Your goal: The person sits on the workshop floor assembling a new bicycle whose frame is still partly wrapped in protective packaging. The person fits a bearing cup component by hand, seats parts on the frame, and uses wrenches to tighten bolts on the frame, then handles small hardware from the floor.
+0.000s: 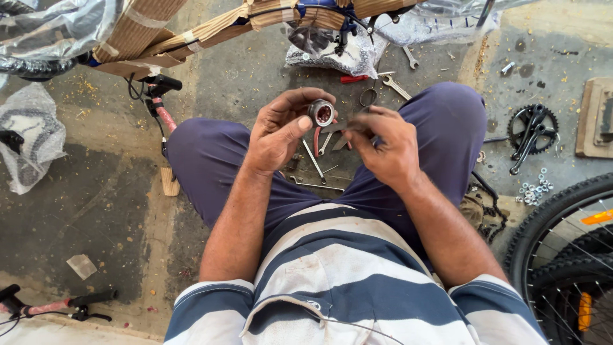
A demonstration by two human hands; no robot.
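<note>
Between the knees of a person seated on a concrete floor (108, 211), seen from above, two bare hands meet close together. The left hand (281, 131) is closed around a small round metal ring part (322, 113), thumb and fingers pinching its rim, its open reddish centre facing up. The right hand (383, 144) sits just beside it, fingertips pinched together at the ring's edge; what they grip is too small to tell. The person wears dark blue trousers and a blue-and-white striped shirt.

On the floor just beyond the hands lie thin metal tools (314, 161) and a red-handled tool (353, 78), with two wrenches (397, 86) farther toward the top edge. Near the right edge rest a black crank with chainring (532, 131) and a small heap of nuts and washers (535, 190). A bicycle wheel (562, 249) fills the lower right corner. Cardboard-wrapped bicycle frame parts (159, 32) cross the top edge, and bubble wrap (29, 137) lies at the left edge.
</note>
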